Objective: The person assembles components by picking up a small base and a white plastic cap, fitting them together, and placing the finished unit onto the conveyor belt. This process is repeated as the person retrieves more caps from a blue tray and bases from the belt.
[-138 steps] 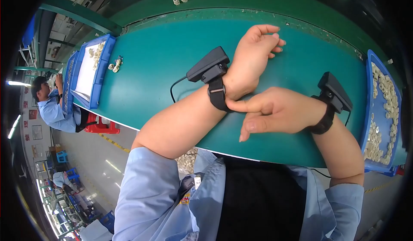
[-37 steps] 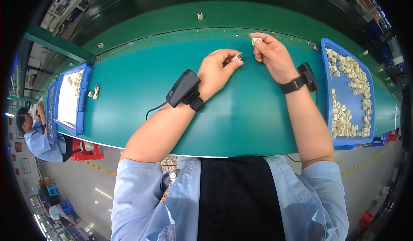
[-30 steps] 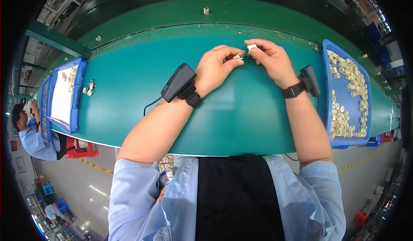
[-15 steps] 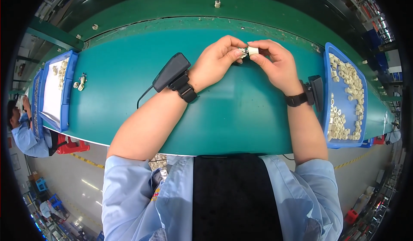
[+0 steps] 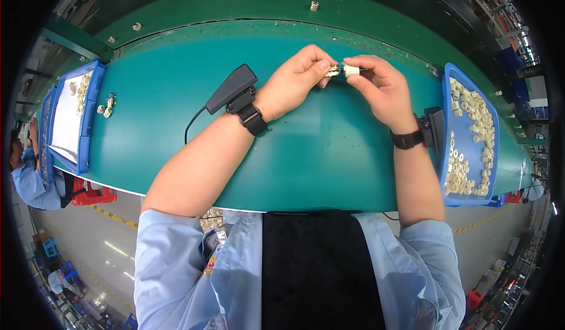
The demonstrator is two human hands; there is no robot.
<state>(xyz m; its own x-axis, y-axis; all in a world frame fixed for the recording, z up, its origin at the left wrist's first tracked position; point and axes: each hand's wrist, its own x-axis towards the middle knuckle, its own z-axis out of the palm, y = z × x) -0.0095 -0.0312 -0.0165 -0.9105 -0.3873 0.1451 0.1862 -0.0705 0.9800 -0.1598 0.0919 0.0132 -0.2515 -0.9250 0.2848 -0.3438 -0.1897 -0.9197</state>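
Toward the far side of the green work table (image 5: 318,159), my two hands meet fingertip to fingertip. My left hand (image 5: 297,80) pinches a small cream-and-metal part (image 5: 333,71) between thumb and fingers. Between thumb and fingers of my right hand (image 5: 384,91) is a cream plastic sleeve (image 5: 352,71). The two pieces face each other end to end, with a narrow dark bit between them. Whether they touch is too small to tell. Fingers partly cover both pieces.
At right, a blue tray (image 5: 442,171) holds many loose cream sleeves. A blue tray (image 5: 88,124) at left contains white paper and cream parts. Several small parts (image 5: 107,107) lie beside it. Black devices are strapped to both wrists; a cable trails from the left one (image 5: 232,87).
The sleeve in my right hand sits slightly farther right of the part in my left hand. Both hands keep their pinch. The whole view has shifted a little.
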